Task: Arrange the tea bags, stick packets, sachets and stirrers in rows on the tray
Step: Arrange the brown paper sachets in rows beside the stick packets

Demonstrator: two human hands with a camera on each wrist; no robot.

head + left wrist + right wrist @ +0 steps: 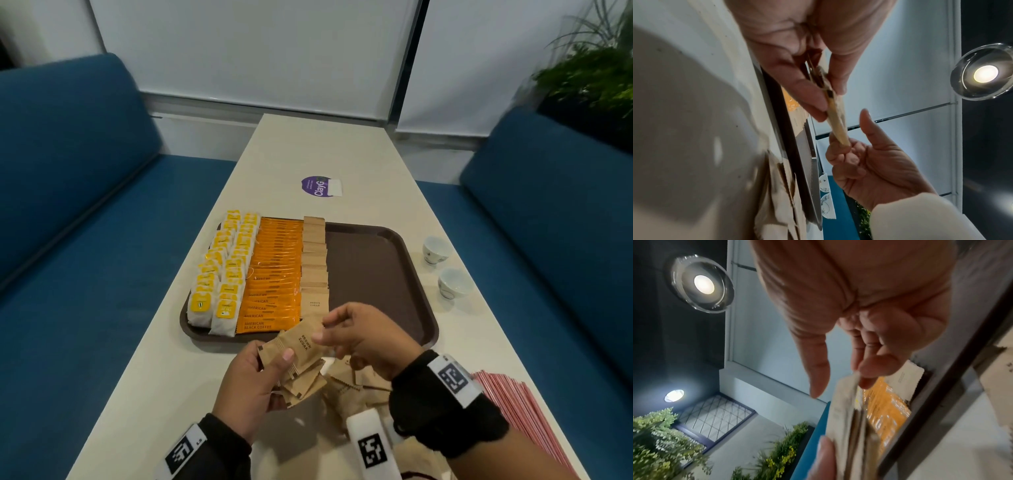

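My left hand [274,358] grips a fanned stack of brown sugar sachets [301,346] just in front of the brown tray [370,274]. My right hand [325,329] has its curled fingertips on the far end of the top sachet [837,120], the thumb a little apart from it. On the tray lie two rows of yellow tea bags [222,270], a row of orange stick packets [274,274] and a row of brown sugar sachets [314,260]. In the right wrist view the sachet stack [842,418] stands edge-on under my right hand [842,376].
More loose brown sachets [349,387] lie on the table under my hands. A pile of pink stick-like packets [513,411] sits at the near right. Two small white cups [434,249] stand right of the tray. A purple sticker [317,186] lies beyond it. Blue benches flank the table.
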